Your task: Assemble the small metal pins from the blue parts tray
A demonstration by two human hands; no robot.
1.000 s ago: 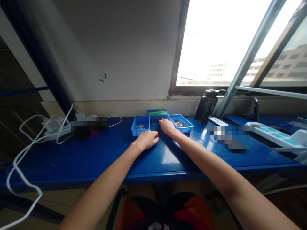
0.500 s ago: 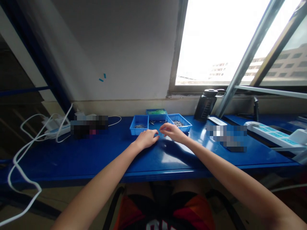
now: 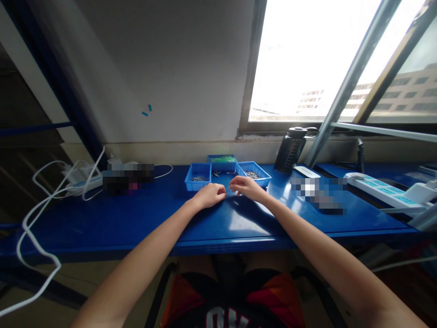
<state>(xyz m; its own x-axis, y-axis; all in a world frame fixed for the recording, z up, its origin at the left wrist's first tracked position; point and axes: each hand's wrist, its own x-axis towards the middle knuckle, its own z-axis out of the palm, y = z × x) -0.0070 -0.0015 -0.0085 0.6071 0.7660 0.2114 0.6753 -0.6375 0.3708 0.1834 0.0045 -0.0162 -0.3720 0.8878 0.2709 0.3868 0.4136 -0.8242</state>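
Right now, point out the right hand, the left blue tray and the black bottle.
Right hand [image 3: 247,188]: head view, back of the hand.
Left blue tray [image 3: 195,186]: head view, front wall.
Black bottle [image 3: 289,153]: head view, middle of the body.

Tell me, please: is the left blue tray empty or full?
Neither: small metal pieces lie in the left blue tray, well below its rim.

Left hand [image 3: 209,195] was curled inward, right hand [image 3: 248,187] arched close beside it, fingers [image 3: 236,181] bent toward it, forearms [image 3: 300,230] slanted behind.
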